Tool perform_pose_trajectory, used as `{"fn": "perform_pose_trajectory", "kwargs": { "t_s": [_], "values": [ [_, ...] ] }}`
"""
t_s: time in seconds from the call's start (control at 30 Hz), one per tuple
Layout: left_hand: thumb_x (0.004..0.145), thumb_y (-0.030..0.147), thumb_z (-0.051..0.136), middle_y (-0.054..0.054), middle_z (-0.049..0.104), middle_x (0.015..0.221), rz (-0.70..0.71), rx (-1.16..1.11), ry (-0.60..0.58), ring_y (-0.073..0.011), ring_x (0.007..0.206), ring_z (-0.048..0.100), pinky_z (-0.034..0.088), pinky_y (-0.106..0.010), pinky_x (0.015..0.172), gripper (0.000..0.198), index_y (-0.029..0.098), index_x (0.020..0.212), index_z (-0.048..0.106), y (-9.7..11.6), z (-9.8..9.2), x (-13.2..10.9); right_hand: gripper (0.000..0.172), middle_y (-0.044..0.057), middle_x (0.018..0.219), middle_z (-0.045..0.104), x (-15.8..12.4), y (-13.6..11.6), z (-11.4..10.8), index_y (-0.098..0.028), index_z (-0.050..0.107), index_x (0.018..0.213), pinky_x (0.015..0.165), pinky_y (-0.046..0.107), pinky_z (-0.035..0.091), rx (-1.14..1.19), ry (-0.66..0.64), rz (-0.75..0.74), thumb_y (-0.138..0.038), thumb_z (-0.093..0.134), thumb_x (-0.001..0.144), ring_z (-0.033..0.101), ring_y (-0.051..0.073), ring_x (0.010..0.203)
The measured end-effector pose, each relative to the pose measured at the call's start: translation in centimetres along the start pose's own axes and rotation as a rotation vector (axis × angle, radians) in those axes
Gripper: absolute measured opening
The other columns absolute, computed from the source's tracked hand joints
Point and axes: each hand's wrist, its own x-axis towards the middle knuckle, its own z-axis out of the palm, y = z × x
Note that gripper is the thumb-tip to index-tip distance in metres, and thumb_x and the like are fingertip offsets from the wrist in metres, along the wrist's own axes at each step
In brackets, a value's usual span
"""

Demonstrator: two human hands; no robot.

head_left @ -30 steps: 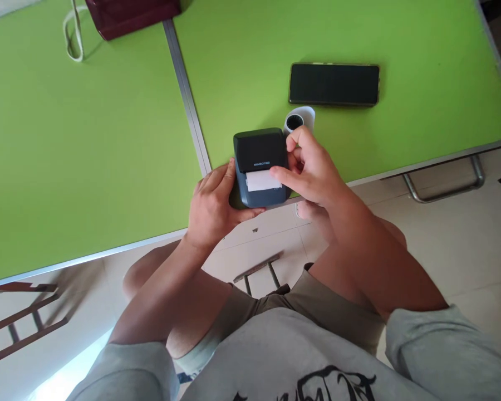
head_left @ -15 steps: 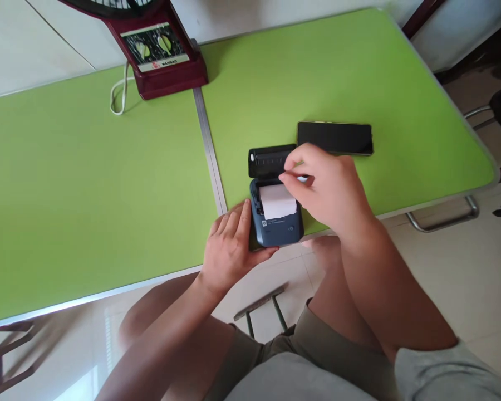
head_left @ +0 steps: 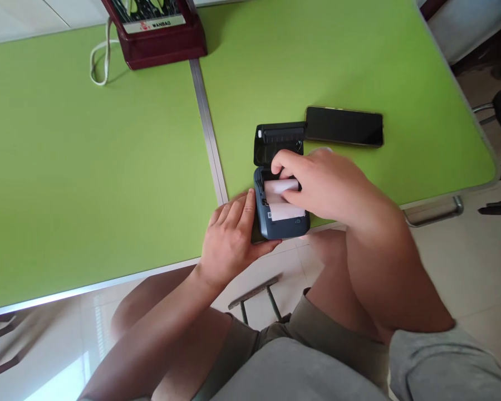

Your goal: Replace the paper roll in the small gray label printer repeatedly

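Note:
A small dark-blue label printer (head_left: 284,228) sits at the front edge of the table with its black lid (head_left: 279,146) swung up. In its bay lies a white paper roll (head_left: 275,189), its loose end hanging over the front of the printer. My left hand (head_left: 230,236) grips the printer's left side, fingers along the side and thumb at the front edge. Over the bay is my right hand (head_left: 317,181), curled, with thumb and fingers on the paper roll; some fingertips are hidden in the bay.
A black phone (head_left: 344,127) lies face up behind the printer on the green table (head_left: 108,167). Toward the back stands a dark-red fan base (head_left: 162,47) with a white cord (head_left: 107,55). A metal strip (head_left: 209,131) crosses the tabletop.
My right hand has moved from beside the raised lid down into the bay, onto the paper roll. The paper end reaches further over the front. My left hand keeps its hold.

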Motion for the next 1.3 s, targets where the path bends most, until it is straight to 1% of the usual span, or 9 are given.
{"fn": "perform_pose_trajectory", "kwargs": {
  "t_s": [0.13, 0.2, 0.27, 0.47, 0.6, 0.83, 0.97, 1.13, 1.3],
  "values": [
    [0.098, 0.076, 0.048, -0.028, 0.069, 0.134, 0.01, -0.008, 0.025, -0.0354, 0.124, 0.069, 0.055, -0.047, 0.101, 0.094, -0.001, 0.152, 0.046, 0.0, 0.0, 0.1, 0.037, 0.003, 0.105, 0.078, -1.1, 3.7, 0.2, -0.028, 0.068, 0.11, 0.054, 0.029, 0.035, 0.68, 0.202, -0.055, -0.029, 0.075, 0.074, 0.058, 0.016, 0.067],
    [0.098, 0.076, 0.049, -0.028, 0.069, 0.134, 0.007, -0.01, 0.03, -0.0357, 0.123, 0.069, 0.056, -0.048, 0.1, 0.093, -0.001, 0.151, 0.047, -0.1, 0.0, 0.1, 0.035, 0.005, 0.106, 0.075, -1.3, 6.3, 1.0, -0.029, 0.064, 0.11, 0.046, 0.03, 0.027, 1.058, 0.455, -0.003, -0.045, 0.062, 0.079, 0.046, 0.013, 0.055],
    [0.096, 0.076, 0.051, -0.027, 0.068, 0.136, -0.004, -0.022, 0.019, -0.0363, 0.124, 0.069, 0.056, -0.049, 0.101, 0.095, 0.002, 0.155, 0.044, -0.1, 0.0, 0.1, 0.038, 0.008, 0.109, 0.072, -1.2, 8.6, 2.2, -0.029, 0.062, 0.109, 0.045, 0.033, 0.029, 1.208, 0.466, 0.112, -0.052, 0.053, 0.079, 0.042, 0.013, 0.053],
    [0.092, 0.079, 0.056, -0.025, 0.067, 0.139, -0.023, -0.053, 0.0, -0.0374, 0.125, 0.068, 0.056, -0.05, 0.103, 0.101, 0.009, 0.163, 0.036, -0.4, 0.1, 0.0, 0.03, 0.002, 0.088, 0.064, -0.4, 11.4, 5.8, -0.028, 0.054, 0.099, 0.05, 0.029, 0.041, 0.884, 0.766, 0.408, -0.041, 0.066, 0.075, 0.062, 0.017, 0.066],
    [0.092, 0.082, 0.052, -0.025, 0.068, 0.135, -0.017, -0.009, 0.003, -0.0369, 0.121, 0.069, 0.055, -0.049, 0.1, 0.102, 0.006, 0.159, 0.04, -0.3, 0.1, 0.1, 0.022, 0.006, 0.096, 0.071, -0.5, 11.8, 6.5, -0.027, 0.059, 0.096, 0.075, 0.041, 0.057, 0.469, 0.77, 0.253, -0.035, 0.07, 0.079, 0.069, 0.023, 0.084],
    [0.091, 0.084, 0.05, -0.024, 0.068, 0.137, -0.029, -0.001, -0.006, -0.0367, 0.123, 0.068, 0.053, -0.047, 0.102, 0.104, 0.007, 0.159, 0.039, -0.3, 0.1, 0.1, 0.044, 0.013, 0.125, 0.07, -1.8, 12.0, 6.4, -0.023, 0.056, 0.129, 0.102, 0.053, 0.055, 0.29, 0.742, 0.145, -0.028, 0.065, 0.086, 0.07, 0.03, 0.115],
    [0.092, 0.082, 0.053, -0.024, 0.067, 0.139, -0.02, -0.026, 0.0, -0.0366, 0.125, 0.067, 0.053, -0.047, 0.104, 0.103, 0.009, 0.163, 0.035, -0.3, 0.1, 0.0, 0.035, 0.012, 0.123, 0.067, -2.7, 9.0, 6.5, -0.025, 0.055, 0.126, 0.107, 0.053, 0.055, 0.294, 0.934, -0.051, -0.026, 0.06, 0.092, 0.066, 0.031, 0.126],
    [0.093, 0.08, 0.052, -0.024, 0.067, 0.138, -0.007, -0.016, 0.001, -0.0364, 0.125, 0.067, 0.053, -0.047, 0.103, 0.102, 0.008, 0.163, 0.034, -0.2, 0.0, 0.1, 0.031, 0.012, 0.131, 0.063, -2.1, 5.7, 7.6, -0.031, 0.053, 0.123, 0.116, 0.054, 0.053, 0.178, 0.916, -0.221, -0.018, 0.057, 0.094, 0.062, 0.029, 0.135],
    [0.096, 0.078, 0.047, -0.027, 0.067, 0.137, 0.023, -0.015, 0.006, -0.0373, 0.124, 0.068, 0.053, -0.048, 0.102, 0.098, 0.004, 0.159, 0.038, -0.2, -0.1, 0.2, 0.027, 0.012, 0.137, 0.065, -1.2, 5.4, 8.0, -0.03, 0.057, 0.121, 0.113, 0.061, 0.053, 0.088, 0.8, -0.151, -0.021, 0.047, 0.098, 0.061, 0.032, 0.139]
  ]
}}
